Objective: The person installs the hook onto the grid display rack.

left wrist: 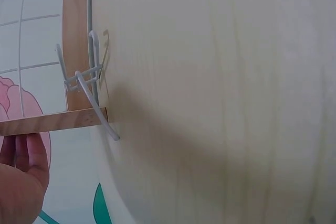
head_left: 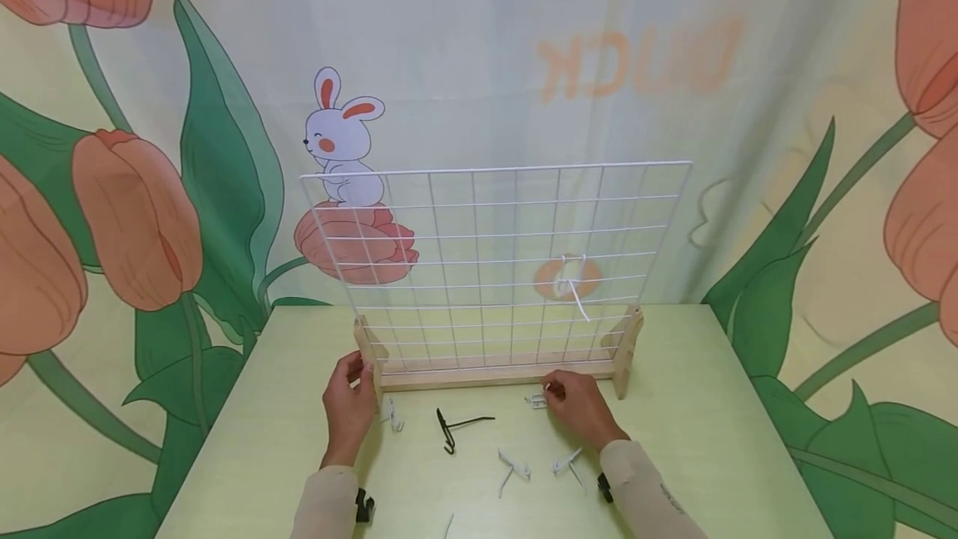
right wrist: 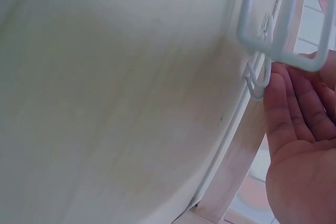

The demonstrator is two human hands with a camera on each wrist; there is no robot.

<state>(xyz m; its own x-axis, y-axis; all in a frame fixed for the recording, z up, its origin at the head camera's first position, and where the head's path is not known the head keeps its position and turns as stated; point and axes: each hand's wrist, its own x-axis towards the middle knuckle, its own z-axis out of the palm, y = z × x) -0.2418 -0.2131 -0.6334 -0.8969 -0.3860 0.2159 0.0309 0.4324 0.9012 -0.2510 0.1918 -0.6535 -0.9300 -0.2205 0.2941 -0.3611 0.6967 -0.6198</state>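
Observation:
A white wire grid panel [head_left: 494, 252] stands upright in a wooden stand [head_left: 494, 375]. My left hand [head_left: 350, 398] is at the stand's left foot; in the left wrist view its fingertips [left wrist: 35, 148] touch the outer wooden face. A white wire hook [left wrist: 84, 85] lies beside that foot. My right hand [head_left: 582, 407] pinches at another white hook [head_left: 536, 400] in front of the stand's base bar. In the right wrist view, that hook [right wrist: 260, 82] meets the fingertips, and a nearer white wire loop [right wrist: 296, 59] partly covers the thumb.
A black hook [head_left: 452, 427] lies mid-table, with white hooks [head_left: 513, 466] [head_left: 567, 464] closer to me. One white hook [head_left: 572, 288] hangs on the grid's right side. Behind the table [head_left: 247, 447] is a curtain printed with tulips and a rabbit [head_left: 340, 140].

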